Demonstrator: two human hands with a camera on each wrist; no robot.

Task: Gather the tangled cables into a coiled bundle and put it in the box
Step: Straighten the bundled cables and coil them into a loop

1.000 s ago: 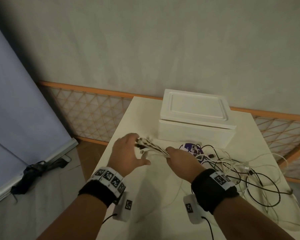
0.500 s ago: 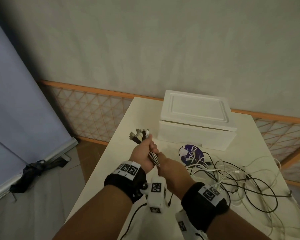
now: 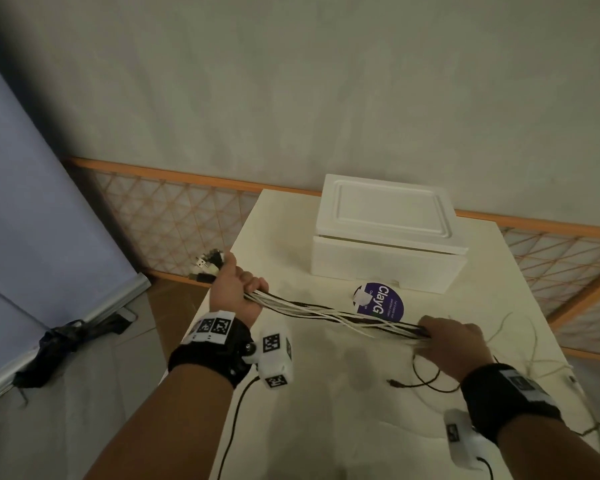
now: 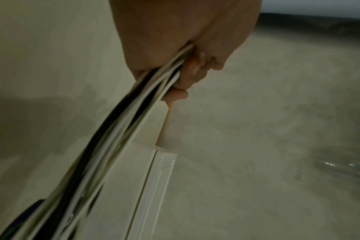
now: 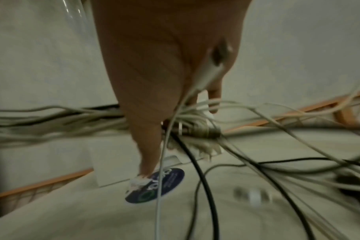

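The left hand (image 3: 234, 289) has its grip curled round a bunch of white and black cables (image 3: 329, 311) near their plugs, out past the cream bench's (image 3: 326, 427) left edge. The right hand (image 3: 456, 344) grips the same strands, drawn straight between the two hands above the bench. Loose ends trail right; the closed white foam box (image 3: 385, 258) sits behind, near the far edge

White box (image 3: 385, 244) on cream table (image 3: 326, 427); beside box, black-and-white cables (image 3: 329, 311), purple white-lettered sticker (image 3: 383, 302).

white table (image 3: 326, 427), box (image 3: 385, 258), sticker (image 3: 381, 301), loose cables (image 3: 430, 379)
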